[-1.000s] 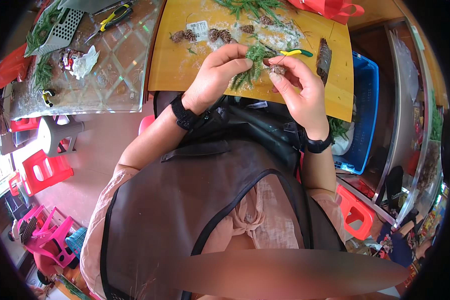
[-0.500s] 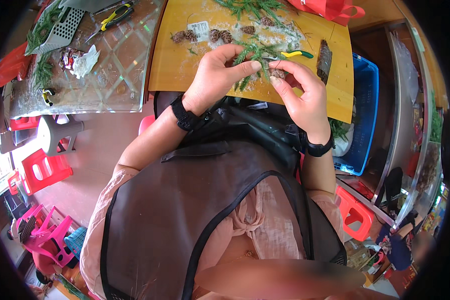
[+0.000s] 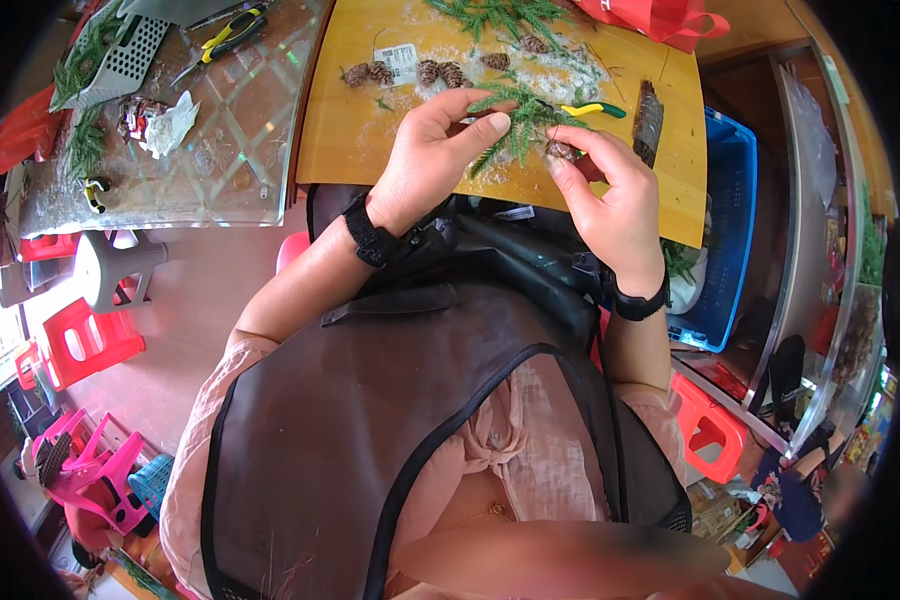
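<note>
Between thumb and fingers my left hand (image 3: 438,138) pinches a green artificial pine sprig (image 3: 520,130) above the yellow table (image 3: 370,150). My right hand (image 3: 610,185), just right of the sprig, is closed on a small brown pine cone (image 3: 562,150). The cone is partly covered by my fingertips. Yellow-and-green handled pliers (image 3: 595,109) lie behind the sprig, their jaws partly hidden by it. Several more pine cones (image 3: 451,74) rest in a loose row farther back, by a white printed label (image 3: 398,62).
White flakes (image 3: 560,75) and more greenery (image 3: 505,14) lie at the table's back. A dark bark strip (image 3: 648,122) is near its right edge. A blue crate (image 3: 725,240) stands to the right. On the glass-topped table at left are pliers (image 3: 232,35) and a grey perforated basket (image 3: 125,60).
My right hand has drawn slightly right with the pine cone, away from the sprig. The sprig has turned a little in my left hand.
</note>
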A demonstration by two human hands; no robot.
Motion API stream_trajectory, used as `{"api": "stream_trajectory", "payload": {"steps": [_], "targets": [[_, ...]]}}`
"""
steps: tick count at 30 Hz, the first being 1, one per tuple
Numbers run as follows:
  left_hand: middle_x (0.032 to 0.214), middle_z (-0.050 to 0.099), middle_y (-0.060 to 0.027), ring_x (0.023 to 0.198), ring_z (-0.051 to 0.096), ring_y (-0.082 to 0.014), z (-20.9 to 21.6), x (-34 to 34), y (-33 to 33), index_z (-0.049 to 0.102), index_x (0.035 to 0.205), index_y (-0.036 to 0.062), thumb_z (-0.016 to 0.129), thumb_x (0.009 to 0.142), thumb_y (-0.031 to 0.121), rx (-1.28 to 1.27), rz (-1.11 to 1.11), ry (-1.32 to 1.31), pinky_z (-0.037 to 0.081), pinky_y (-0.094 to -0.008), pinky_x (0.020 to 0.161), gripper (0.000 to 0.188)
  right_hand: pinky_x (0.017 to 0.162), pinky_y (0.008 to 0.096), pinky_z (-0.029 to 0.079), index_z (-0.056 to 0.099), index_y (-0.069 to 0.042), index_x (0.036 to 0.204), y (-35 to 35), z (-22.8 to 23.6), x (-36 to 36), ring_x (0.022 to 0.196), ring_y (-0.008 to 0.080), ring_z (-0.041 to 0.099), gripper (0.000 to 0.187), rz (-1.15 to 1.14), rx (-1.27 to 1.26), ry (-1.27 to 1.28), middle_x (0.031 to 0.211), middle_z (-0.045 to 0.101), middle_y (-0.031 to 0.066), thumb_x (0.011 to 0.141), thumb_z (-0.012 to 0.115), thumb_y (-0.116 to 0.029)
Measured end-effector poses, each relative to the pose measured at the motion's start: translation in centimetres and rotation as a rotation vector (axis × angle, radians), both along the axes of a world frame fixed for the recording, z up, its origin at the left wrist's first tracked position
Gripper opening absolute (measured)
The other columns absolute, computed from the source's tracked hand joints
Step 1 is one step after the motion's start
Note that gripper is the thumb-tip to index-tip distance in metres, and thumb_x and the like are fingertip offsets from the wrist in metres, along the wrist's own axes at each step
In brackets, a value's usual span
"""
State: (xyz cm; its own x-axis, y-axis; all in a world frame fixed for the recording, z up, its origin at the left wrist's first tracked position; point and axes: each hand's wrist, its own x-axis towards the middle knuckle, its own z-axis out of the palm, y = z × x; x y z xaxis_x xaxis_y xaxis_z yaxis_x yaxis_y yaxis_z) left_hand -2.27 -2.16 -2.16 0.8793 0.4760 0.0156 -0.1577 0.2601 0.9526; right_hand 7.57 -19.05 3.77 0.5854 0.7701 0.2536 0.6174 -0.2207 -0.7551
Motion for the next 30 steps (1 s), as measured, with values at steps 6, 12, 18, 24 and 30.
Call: {"api": "stream_trajectory", "payload": {"steps": [6, 12, 18, 24, 30], "targets": [[0.106, 0.068, -0.0036, 0.099, 0.059, -0.0089, 0.1, 0.0, 0.0, 0.059, 0.117, 0.0001, 0.066, 0.092, 0.007, 0.016, 0.019, 0.062, 0.046, -0.0238, 0.090, 0.027, 0.065, 0.0246, 0.050, 0.066, 0.000, 0.109, 0.1, -0.2, -0.2, 0.069, 0.0132, 0.062, 0.024, -0.014, 0.006, -0.001, 0.096, 0.068, 0.0092, 0.085, 0.069, 0.000], [0.101, 0.068, -0.0015, 0.094, 0.060, -0.0077, -0.4, 0.0, -0.2, 0.063, 0.111, 0.0004, 0.068, 0.090, 0.007, 0.064, 0.009, 0.109, 0.048, -0.0228, 0.085, 0.023, 0.065, 0.0239, 0.050, 0.064, -0.001, 0.111, 0.7, -0.3, -0.9, 0.070, 0.0114, 0.063, 0.026, -0.071, 0.051, 0.060, 0.095, 0.068, 0.0085, 0.085, 0.069, 0.000], [0.093, 0.067, -0.0006, 0.084, 0.058, -0.0055, -0.5, -0.1, -0.5, 0.066, 0.108, -0.0031, 0.073, 0.088, 0.016, 0.075, 0.007, 0.089, 0.049, -0.0213, 0.076, 0.029, 0.062, 0.0222, 0.049, 0.063, 0.000, 0.108, 1.0, -0.8, -1.3, 0.068, 0.0071, 0.061, 0.024, -0.111, 0.098, 0.095, 0.090, 0.068, 0.0058, 0.086, 0.069, 0.000], [0.092, 0.068, 0.0003, 0.085, 0.058, -0.0044, -0.2, -0.2, -0.9, 0.068, 0.105, -0.0028, 0.073, 0.088, 0.015, 0.004, -0.029, 0.061, 0.048, -0.0213, 0.077, 0.025, 0.060, 0.0213, 0.049, 0.063, 0.000, 0.107, 0.9, -1.1, -1.3, 0.066, 0.0058, 0.059, 0.022, -0.116, 0.127, 0.038, 0.087, 0.068, 0.0050, 0.086, 0.070, -0.001], [0.093, 0.067, 0.0002, 0.087, 0.058, -0.0051, 0.0, -0.3, -0.6, 0.067, 0.106, -0.0014, 0.072, 0.087, 0.011, -0.184, -0.073, 0.008, 0.047, -0.0214, 0.079, 0.023, 0.062, 0.0209, 0.049, 0.063, 0.000, 0.106, 0.5, -0.3, -1.2, 0.067, 0.0055, 0.059, 0.021, -0.078, 0.084, 0.092, 0.088, 0.067, 0.0043, 0.086, 0.069, -0.001]]}}
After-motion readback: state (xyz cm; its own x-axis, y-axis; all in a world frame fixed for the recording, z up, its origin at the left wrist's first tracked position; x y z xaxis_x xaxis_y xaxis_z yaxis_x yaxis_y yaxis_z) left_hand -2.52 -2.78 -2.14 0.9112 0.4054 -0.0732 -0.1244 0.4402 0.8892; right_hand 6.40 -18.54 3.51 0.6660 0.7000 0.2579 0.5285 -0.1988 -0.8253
